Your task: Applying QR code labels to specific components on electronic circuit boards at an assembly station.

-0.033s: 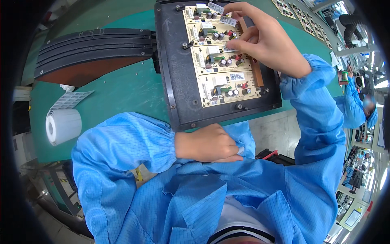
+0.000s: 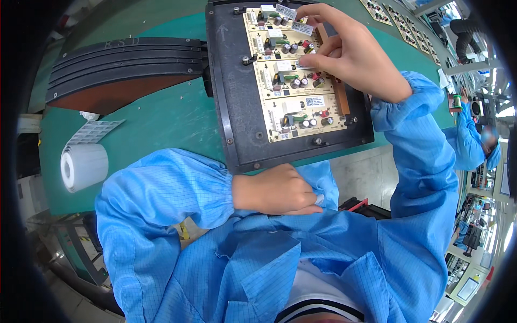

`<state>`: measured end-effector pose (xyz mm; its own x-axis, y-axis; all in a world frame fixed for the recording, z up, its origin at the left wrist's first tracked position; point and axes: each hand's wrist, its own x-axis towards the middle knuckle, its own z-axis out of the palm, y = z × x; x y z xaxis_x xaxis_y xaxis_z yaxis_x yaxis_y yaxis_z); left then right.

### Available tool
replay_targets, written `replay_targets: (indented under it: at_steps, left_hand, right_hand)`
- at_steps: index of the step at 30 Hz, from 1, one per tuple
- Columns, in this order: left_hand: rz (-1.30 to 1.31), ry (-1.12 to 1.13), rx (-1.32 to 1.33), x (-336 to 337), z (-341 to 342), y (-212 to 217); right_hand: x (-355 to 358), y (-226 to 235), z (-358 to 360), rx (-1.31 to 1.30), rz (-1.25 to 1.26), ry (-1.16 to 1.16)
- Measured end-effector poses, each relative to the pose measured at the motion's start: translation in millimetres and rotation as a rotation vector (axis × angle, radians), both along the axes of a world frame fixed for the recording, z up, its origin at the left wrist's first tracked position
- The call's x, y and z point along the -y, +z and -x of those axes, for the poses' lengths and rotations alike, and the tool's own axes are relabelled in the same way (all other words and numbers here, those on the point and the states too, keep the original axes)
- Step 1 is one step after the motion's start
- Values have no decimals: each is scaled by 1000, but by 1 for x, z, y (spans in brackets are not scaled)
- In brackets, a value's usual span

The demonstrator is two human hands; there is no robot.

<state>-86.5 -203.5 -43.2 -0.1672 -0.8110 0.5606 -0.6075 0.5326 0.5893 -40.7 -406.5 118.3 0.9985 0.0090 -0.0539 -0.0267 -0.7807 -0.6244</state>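
My right hand (image 2: 353,51) is over a panel of joined circuit boards (image 2: 277,134) lying in a black tray fixture (image 2: 239,107). Small white printed labels (image 2: 302,28) sit at its index and middle fingertips, apparently clinging to them. The thumb tip meets another white label (image 2: 302,64) low over the boards; I cannot tell whether that label touches them. On the nearest board a similar label (image 2: 314,101) lies flat. My left hand (image 2: 277,189) is closed in front of my body, just below the tray's near edge. Something whitish peeks out by its fingers, too hidden to name.
A roll of white labels (image 2: 89,166) stands on the green mat (image 2: 161,126) at left, its strip unwound. Behind it is a curved black ridged guard (image 2: 126,72). More circuit boards (image 2: 412,32) lie at the far right. Another person in blue (image 2: 468,137) works farther right.
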Motion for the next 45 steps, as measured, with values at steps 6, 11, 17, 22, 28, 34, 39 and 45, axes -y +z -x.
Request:
replay_targets:
  at_steps: [6,11,17,22,28,34,39,45]
  left_hand:
    - [-12,-24,-3,2,-1,2]
    - [-15,1,15,-2,0,1]
    - [-13,-17,-13,2,-2,1]
    - [-121,-57,4,-2,-3,6]
    - [-127,-60,5,0,-2,3]
    - [-134,-57,-14,-1,-2,4]
    - [-134,-94,-26,2,-4,6]
    - [-46,-80,-54,1,-3,3]
  right_hand:
    - [35,-40,-21,835,22,673]
    - [-14,9,0,163,362,153]
    - [16,5,-19,520,251,293]
    - [5,4,-27,46,55,-134]
    - [8,-3,-32,108,55,-110]
    - [-1,7,-34,118,241,-66]
    - [36,2,-43,371,664,21]
    - [38,-15,-61,262,99,-178]
